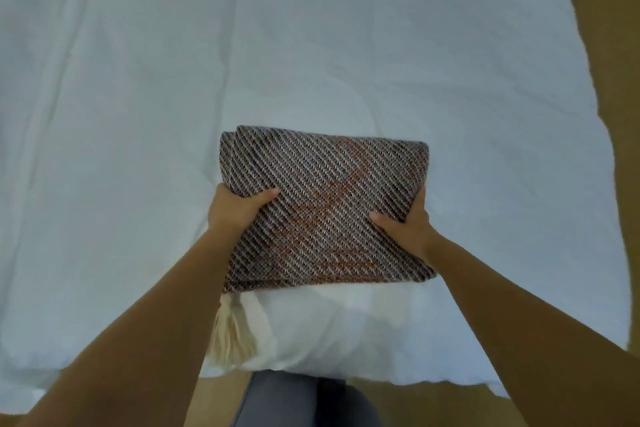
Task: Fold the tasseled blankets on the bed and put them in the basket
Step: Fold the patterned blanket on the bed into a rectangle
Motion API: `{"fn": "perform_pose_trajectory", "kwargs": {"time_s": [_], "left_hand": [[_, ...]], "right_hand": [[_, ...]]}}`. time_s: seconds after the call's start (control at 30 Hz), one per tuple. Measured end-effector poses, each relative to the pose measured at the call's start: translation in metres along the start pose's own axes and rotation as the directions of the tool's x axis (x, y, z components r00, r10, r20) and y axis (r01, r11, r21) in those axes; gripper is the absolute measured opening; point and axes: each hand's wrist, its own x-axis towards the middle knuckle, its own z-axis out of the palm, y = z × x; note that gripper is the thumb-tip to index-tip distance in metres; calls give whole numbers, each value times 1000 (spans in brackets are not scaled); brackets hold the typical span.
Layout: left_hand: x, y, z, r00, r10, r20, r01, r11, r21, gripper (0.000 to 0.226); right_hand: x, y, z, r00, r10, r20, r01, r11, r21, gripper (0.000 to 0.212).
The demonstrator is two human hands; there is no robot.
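Note:
A folded tasseled blanket (322, 198), woven in grey, brown and orange diagonal stripes, is held over the near part of the white bed (138, 97). My left hand (233, 208) grips its left edge with the thumb on top. My right hand (407, 224) grips its right edge the same way. A cream tassel (230, 333) hangs down from the blanket's near left corner. No basket is in view.
The bed's white cover fills most of the view, with its near edge just in front of my legs (298, 399). Tan floor (616, 114) runs along the right side and under the near edge.

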Motion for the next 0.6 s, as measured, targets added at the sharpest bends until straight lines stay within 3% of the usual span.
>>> {"fn": "perform_pose_trajectory", "kwargs": {"time_s": [0.13,0.23,0.43,0.6], "left_hand": [[6,9,6,993,-9,119,22,995,-102,93],[8,18,8,979,-33,202,57,991,-117,90],[-27,42,18,974,55,220,-24,989,-143,64],[-99,76,57,936,209,283,-181,976,-120,60]], "right_hand": [[10,-7,-7,982,184,-44,-165,947,277,109],[9,-14,-17,977,214,-22,-194,922,336,86],[-29,-20,-25,983,100,-156,-35,928,371,65],[-87,7,-59,940,80,-333,53,926,373,58]]}}
